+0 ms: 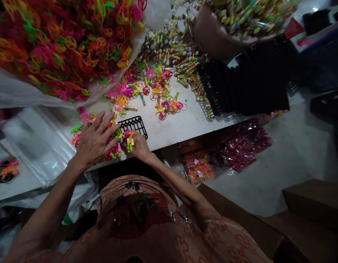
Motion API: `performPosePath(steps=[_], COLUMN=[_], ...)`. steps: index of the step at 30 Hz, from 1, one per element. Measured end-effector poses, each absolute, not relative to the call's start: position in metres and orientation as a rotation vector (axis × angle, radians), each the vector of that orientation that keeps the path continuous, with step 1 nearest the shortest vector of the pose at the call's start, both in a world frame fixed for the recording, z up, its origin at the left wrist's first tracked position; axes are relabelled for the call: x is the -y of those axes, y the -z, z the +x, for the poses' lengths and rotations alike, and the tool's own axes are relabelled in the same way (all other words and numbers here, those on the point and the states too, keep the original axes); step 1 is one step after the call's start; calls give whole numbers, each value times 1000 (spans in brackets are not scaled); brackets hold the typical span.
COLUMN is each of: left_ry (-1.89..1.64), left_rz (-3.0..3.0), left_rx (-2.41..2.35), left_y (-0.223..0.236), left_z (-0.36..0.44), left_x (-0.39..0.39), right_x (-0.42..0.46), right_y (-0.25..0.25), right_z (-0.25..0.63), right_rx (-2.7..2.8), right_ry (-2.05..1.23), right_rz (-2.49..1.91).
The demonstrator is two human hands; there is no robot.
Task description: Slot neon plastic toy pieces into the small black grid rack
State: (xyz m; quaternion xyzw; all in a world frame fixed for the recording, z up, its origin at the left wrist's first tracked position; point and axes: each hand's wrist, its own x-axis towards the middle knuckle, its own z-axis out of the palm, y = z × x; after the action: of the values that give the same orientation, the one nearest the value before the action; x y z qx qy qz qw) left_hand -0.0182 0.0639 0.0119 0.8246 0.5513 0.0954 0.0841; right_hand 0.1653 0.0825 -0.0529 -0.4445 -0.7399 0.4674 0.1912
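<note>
head-worn view, facing forward and down

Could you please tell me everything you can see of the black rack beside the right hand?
The rack is black and looks like plastic: a thin, open grid with rounded corners, slim bars and a row of diamond shapes near its far edge. It lies flat, slightly turned, near the front edge of the white table. The right hand, holding bright pieces, covers its near side; whether the fingers touch it is unclear. Its left end is hidden.
</note>
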Motion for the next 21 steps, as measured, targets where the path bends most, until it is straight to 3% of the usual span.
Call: performPosePath(steps=[8,21], left_ry=[-281,-288], left_rz=[2332,2306], left_rx=[-1645,-1742], left_y=[-19,-22], left_z=[-14,1], left_x=[-64,-56], right_x=[-86,-80], right_y=[37,14], right_z=[168,158], right_rx=[2286,2688], right_ry=[-1354,-1089], right_rz=[-1252,-1484])
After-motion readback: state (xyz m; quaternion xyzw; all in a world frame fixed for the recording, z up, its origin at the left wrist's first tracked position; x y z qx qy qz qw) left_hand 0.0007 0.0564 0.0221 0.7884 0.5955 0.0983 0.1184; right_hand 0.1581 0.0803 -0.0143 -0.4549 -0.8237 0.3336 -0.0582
